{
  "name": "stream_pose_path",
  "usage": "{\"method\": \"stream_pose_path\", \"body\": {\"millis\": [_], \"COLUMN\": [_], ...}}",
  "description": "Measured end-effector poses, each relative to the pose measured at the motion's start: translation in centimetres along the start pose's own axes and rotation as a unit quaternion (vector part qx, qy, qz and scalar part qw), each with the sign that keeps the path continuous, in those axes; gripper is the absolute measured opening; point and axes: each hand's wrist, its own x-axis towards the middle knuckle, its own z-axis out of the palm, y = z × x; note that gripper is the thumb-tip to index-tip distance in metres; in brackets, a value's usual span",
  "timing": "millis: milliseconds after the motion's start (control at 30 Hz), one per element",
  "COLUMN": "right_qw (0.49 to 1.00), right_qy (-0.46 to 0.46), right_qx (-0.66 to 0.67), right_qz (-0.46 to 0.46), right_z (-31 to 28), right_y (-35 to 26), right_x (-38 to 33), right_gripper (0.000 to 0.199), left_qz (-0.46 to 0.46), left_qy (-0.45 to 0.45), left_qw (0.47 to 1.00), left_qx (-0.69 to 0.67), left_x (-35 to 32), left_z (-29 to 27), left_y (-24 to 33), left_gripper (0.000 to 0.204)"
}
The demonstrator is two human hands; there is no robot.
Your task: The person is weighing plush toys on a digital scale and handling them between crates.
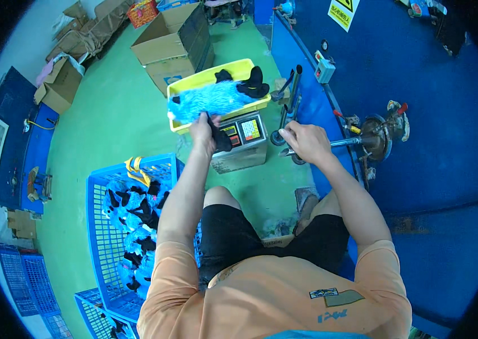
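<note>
Over the yellow tray (193, 83), left hand (205, 131) grips a blue plush toy (210, 99); right hand (305, 141) clasps a metal nozzle (345, 142).

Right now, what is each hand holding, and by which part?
The left hand holds a blue furry plush toy by a black limb at its lower edge. The right hand is closed on a metal pipe sticking out from the blue machine.

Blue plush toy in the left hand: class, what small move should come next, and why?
Probably lower the blue plush toy into the yellow tray on the scale: the left hand holds it just above the tray, while the right hand rests at the metal nozzle.
</note>
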Motion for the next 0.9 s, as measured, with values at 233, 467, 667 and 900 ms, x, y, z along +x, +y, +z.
{"method": "stream_pose_path", "body": {"millis": [233, 467, 667, 900], "right_qw": [1.0, 0.998, 0.996, 0.998], "right_qy": [-0.021, -0.022, -0.061, -0.035], "right_qx": [-0.02, -0.06, -0.067, -0.051], "right_qz": [0.003, 0.016, 0.022, 0.029], "right_z": [-0.3, -0.1, -0.3, -0.2], "right_y": [-0.4, 0.8, -1.5, -0.7], "right_x": [-0.2, -0.8, 0.1, -0.1], "right_gripper": [0.045, 0.045, 0.041, 0.04], "left_qz": [0.012, -0.041, -0.101, 0.027], "left_qy": [0.001, 0.044, 0.136, 0.102], "left_qw": [0.989, 0.985, 0.982, 0.979], "left_qx": [0.149, 0.16, 0.085, 0.176], "left_x": [-3.9, -11.5, -8.9, -3.4], "left_z": [-13.5, -13.2, -15.2, -9.4], "left_y": [-11.0, -11.6, -10.0, -1.0], "left_gripper": [0.029, 0.032, 0.03, 0.035]}}
